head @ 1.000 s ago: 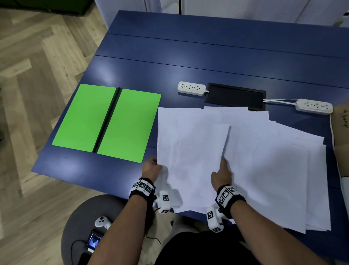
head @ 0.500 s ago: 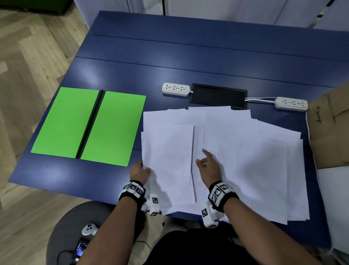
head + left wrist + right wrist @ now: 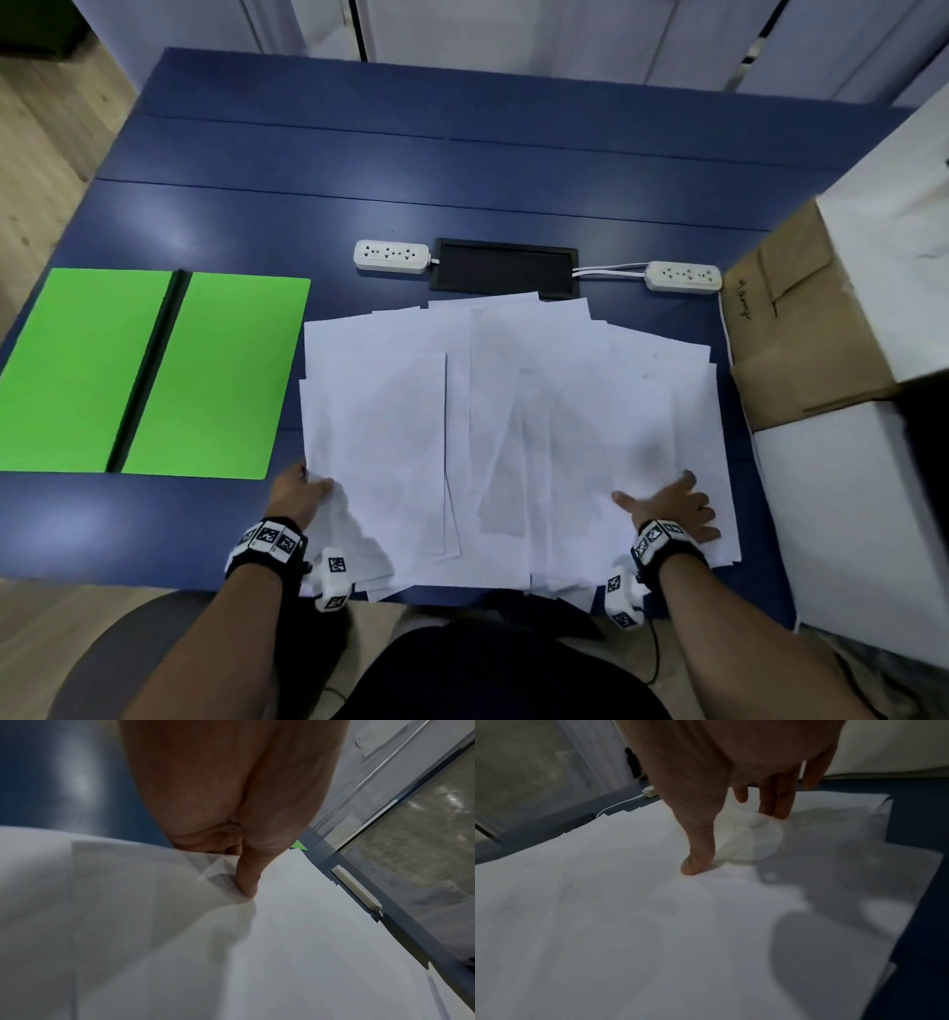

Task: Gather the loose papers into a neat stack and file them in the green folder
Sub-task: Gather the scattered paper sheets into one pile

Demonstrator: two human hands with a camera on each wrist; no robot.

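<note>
Several white papers (image 3: 513, 437) lie fanned out and overlapping on the blue table (image 3: 462, 180). The green folder (image 3: 215, 375) lies open and flat to their left, showing a black spine. My left hand (image 3: 313, 480) pinches the near-left edge of the papers. In the left wrist view its thumb (image 3: 246, 882) lies on top of the sheets and the fingers are tucked under the edge. My right hand (image 3: 662, 496) rests spread on the near-right part of the papers (image 3: 628, 923), with straight fingertips (image 3: 777, 805) touching the sheets.
Two white power strips (image 3: 391, 256) (image 3: 683, 276) and a black cable hatch (image 3: 506, 267) sit behind the papers. A brown cardboard box (image 3: 801, 329) and white boxes (image 3: 842, 514) crowd the table's right side. The near table edge lies just under the papers.
My right hand has moved from the middle of the papers to their near-right part and spread flat. My left hand has kept its hold at the left edge.
</note>
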